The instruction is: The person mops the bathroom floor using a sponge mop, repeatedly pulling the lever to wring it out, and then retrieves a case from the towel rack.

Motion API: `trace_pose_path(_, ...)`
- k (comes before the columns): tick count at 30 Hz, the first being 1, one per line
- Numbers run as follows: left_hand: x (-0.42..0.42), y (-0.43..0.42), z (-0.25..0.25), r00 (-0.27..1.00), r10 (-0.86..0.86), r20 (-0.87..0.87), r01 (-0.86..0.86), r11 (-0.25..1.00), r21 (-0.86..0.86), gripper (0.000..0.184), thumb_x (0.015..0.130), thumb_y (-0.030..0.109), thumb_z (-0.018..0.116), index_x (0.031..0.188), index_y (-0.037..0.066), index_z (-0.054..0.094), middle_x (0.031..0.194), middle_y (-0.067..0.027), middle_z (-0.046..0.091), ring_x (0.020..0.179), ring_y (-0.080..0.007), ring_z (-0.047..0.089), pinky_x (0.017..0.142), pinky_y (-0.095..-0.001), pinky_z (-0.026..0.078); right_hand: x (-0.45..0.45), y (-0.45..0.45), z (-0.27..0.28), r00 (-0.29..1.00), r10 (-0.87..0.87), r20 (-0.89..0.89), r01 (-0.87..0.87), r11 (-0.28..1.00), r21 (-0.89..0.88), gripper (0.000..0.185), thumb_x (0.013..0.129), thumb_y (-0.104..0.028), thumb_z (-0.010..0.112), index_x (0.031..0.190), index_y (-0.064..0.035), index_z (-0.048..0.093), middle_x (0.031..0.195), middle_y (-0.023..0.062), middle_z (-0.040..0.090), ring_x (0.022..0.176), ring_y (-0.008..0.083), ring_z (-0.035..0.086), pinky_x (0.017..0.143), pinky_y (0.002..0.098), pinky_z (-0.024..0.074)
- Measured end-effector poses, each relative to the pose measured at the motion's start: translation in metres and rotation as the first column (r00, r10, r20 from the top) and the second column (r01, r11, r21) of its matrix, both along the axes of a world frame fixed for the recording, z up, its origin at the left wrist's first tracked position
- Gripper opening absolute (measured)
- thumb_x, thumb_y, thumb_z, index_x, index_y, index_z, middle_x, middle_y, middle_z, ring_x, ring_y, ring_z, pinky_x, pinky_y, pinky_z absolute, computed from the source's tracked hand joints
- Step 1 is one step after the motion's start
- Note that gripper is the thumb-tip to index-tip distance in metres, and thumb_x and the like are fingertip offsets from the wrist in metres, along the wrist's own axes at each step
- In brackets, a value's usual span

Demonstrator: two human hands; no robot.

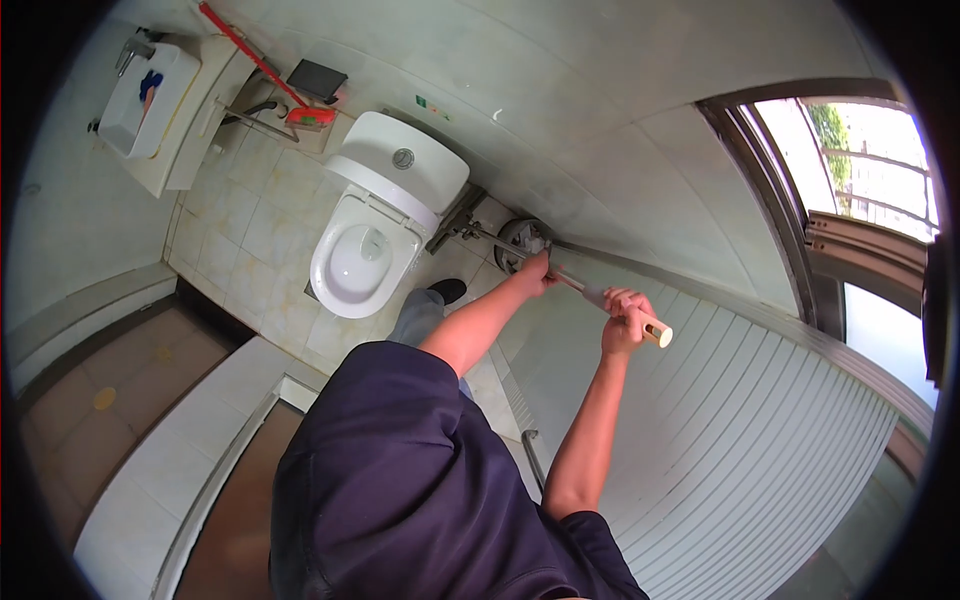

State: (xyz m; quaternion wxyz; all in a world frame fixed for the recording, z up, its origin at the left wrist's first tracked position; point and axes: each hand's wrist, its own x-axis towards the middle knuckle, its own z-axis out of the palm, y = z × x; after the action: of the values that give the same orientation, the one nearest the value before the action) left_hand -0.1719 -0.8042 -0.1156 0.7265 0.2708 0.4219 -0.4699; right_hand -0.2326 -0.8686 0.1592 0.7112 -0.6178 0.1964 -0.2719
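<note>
My right hand [628, 315] is wrapped round the upper grip of a long-handled mop [568, 278], close to its pale end. Lower down the same pole, my left hand [540, 272] is closed on the shaft. From there the thin metal pole slants down to a dark, flat head [455, 220] on the floor beside the toilet [350, 255]. The head's exact shape is hard to make out. Just behind my left hand stands a round waste bin [514, 238] with white crumpled paper inside.
A red-handled broom [255, 60] leans by the wall, near a dark dustpan-like box [317, 80]. The sink [175, 85] is at upper left. A ribbed pale panel [720, 420] and a window [845, 150] lie to the right. A raised step [180, 450] is at lower left.
</note>
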Motion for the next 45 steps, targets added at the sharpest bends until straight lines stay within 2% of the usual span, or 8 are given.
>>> trace_pose_path(2, -0.020, 0.000, -0.007, 0.988, -0.152, -0.018, 0.151, 0.986, -0.070, 0.034, 0.101, 0.027, 0.041, 0.127, 0.005, 0.042, 0.102, -0.0131, 0.060, 0.078, -0.0234, 0.065, 0.069, -0.0452, 0.061, -0.026, 0.005, -0.002, 0.999, -0.038, 0.004, 0.038, 0.999, -0.003, 0.021, 0.082, -0.010, 0.053, 0.065, -0.0069, 0.041, 0.059, 0.0064, 0.043, 0.059, 0.0212, 0.045, 0.073, 0.0415, 0.0444)
trace_pose_path(8, -0.070, 0.038, -0.010, 0.855, -0.516, 0.044, 0.516, 0.856, 0.013, 0.040, 0.105, 0.033, 0.039, 0.130, 0.003, 0.038, 0.101, -0.0143, 0.059, 0.076, -0.0249, 0.068, 0.068, -0.0484, 0.061, -0.107, 0.061, -0.022, 0.934, -0.354, 0.045, 0.353, 0.935, 0.020, 0.022, 0.085, -0.009, 0.051, 0.067, -0.0084, 0.039, 0.058, 0.0064, 0.042, 0.060, 0.0218, 0.046, 0.077, 0.0432, 0.0452)
trace_pose_path(17, -0.156, 0.119, 0.021, 0.621, -0.781, 0.069, 0.774, 0.625, 0.104, 0.039, 0.105, 0.032, 0.037, 0.127, -0.001, 0.041, 0.099, -0.0160, 0.062, 0.077, -0.0257, 0.069, 0.071, -0.0483, 0.063, -0.223, 0.174, -0.027, 0.789, -0.614, 0.020, 0.613, 0.789, 0.038, 0.023, 0.084, -0.006, 0.047, 0.064, -0.0079, 0.037, 0.059, 0.0062, 0.041, 0.061, 0.0205, 0.044, 0.079, 0.0441, 0.0453)
trace_pose_path(23, -0.239, 0.179, -0.013, 0.490, -0.870, 0.051, 0.865, 0.492, 0.096, 0.039, 0.104, 0.030, 0.039, 0.129, 0.000, 0.040, 0.101, -0.0164, 0.062, 0.077, -0.0274, 0.070, 0.072, -0.0507, 0.063, -0.309, 0.258, -0.034, 0.685, -0.726, 0.051, 0.724, 0.687, 0.057, 0.021, 0.084, -0.005, 0.049, 0.065, -0.0075, 0.040, 0.060, 0.0058, 0.044, 0.062, 0.0201, 0.046, 0.080, 0.0446, 0.0465)
trace_pose_path(26, -0.286, 0.204, 0.010, 0.486, -0.872, 0.051, 0.860, 0.488, 0.147, 0.039, 0.104, 0.029, 0.038, 0.129, 0.000, 0.039, 0.102, -0.0164, 0.062, 0.081, -0.0279, 0.070, 0.072, -0.0504, 0.063, -0.362, 0.286, -0.037, 0.640, -0.763, 0.087, 0.758, 0.646, 0.090, 0.021, 0.082, -0.001, 0.051, 0.064, -0.0063, 0.043, 0.059, 0.0061, 0.046, 0.061, 0.0203, 0.048, 0.078, 0.0450, 0.0477)
trace_pose_path(37, -0.490, 0.291, 0.007, 0.284, -0.959, -0.011, 0.957, 0.284, -0.051, 0.033, 0.102, 0.027, 0.038, 0.121, 0.001, 0.041, 0.100, -0.0152, 0.062, 0.078, -0.0253, 0.068, 0.072, -0.0436, 0.064, -0.524, 0.393, 0.007, 0.486, -0.874, -0.022, 0.874, 0.485, 0.011, 0.020, 0.081, -0.004, 0.053, 0.063, -0.0053, 0.046, 0.059, 0.0077, 0.049, 0.060, 0.0200, 0.049, 0.078, 0.0416, 0.0481)
trace_pose_path(40, -0.509, 0.337, -0.002, 0.232, -0.968, 0.096, 0.968, 0.220, -0.120, 0.038, 0.104, 0.031, 0.036, 0.123, -0.001, 0.039, 0.096, -0.0155, 0.063, 0.073, -0.0262, 0.069, 0.063, -0.0445, 0.063, -0.543, 0.438, 0.011, 0.443, -0.897, 0.011, 0.897, 0.443, 0.011, 0.019, 0.080, -0.002, 0.054, 0.063, -0.0046, 0.047, 0.059, 0.0076, 0.051, 0.059, 0.0194, 0.050, 0.077, 0.0404, 0.0479)
trace_pose_path(45, -0.487, 0.375, 0.033, 0.224, -0.971, 0.084, 0.973, 0.228, 0.037, 0.030, 0.101, 0.025, 0.041, 0.116, 0.000, 0.046, 0.091, -0.0144, 0.063, 0.071, -0.0249, 0.068, 0.057, -0.0423, 0.061, -0.522, 0.495, 0.027, 0.479, -0.878, -0.007, 0.878, 0.479, 0.002, 0.014, 0.078, -0.005, 0.057, 0.067, -0.0051, 0.047, 0.064, 0.0066, 0.049, 0.068, 0.0201, 0.050, 0.084, 0.0434, 0.0438)
